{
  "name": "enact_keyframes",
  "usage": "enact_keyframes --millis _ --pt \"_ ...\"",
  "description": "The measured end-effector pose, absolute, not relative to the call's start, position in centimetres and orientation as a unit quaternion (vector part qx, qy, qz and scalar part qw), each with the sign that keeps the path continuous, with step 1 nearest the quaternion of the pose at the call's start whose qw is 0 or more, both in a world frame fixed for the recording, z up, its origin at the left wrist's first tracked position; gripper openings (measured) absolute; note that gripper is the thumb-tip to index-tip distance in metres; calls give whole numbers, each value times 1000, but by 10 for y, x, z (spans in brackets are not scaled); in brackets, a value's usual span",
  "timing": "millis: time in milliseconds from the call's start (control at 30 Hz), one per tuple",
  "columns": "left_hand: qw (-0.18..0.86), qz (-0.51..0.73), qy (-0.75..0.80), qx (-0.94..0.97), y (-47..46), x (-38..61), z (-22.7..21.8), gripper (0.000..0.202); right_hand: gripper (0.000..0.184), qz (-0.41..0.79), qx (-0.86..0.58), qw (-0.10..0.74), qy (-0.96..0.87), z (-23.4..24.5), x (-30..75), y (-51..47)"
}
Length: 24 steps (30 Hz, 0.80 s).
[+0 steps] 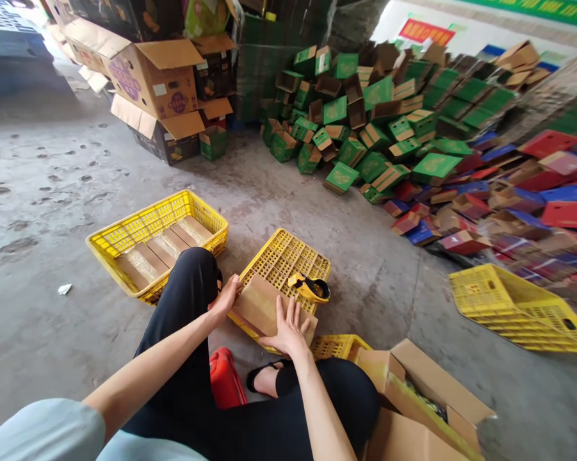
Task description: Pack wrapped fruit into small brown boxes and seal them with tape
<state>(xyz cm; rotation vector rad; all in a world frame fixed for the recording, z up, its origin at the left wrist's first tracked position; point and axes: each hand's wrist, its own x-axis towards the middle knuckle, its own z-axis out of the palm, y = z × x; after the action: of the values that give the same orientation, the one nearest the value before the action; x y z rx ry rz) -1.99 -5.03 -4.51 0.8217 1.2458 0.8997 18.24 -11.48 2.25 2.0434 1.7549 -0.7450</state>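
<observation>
brown box [257, 306] lies on the upside-down yellow crate [283, 253] | left hand [225, 298] holds the box's left end | right hand [288, 328] lies flat on top, fingers spread wide | yellow tape roller [310, 288] sits on the crate just beside the box

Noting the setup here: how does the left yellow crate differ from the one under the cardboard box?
The left crate stands open side up and holds brown packs. The middle crate lies bottom up, carrying a cardboard box and a tape dispenser. Both are yellow lattice plastic.
</observation>
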Motion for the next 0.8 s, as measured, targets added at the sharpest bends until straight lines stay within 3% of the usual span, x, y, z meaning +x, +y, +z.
enact_keyframes --millis 200,467,800 --pt "657 409 553 307 -45 -16 -50 58 129 -267 710 161 632 25 162 -99" --pt "645 406 562 321 -47 -16 -43 60 138 -275 700 148 643 32 141 -89" --pt "571 386 588 422 -47 -19 -54 59 115 -252 696 51 670 20 91 -75"
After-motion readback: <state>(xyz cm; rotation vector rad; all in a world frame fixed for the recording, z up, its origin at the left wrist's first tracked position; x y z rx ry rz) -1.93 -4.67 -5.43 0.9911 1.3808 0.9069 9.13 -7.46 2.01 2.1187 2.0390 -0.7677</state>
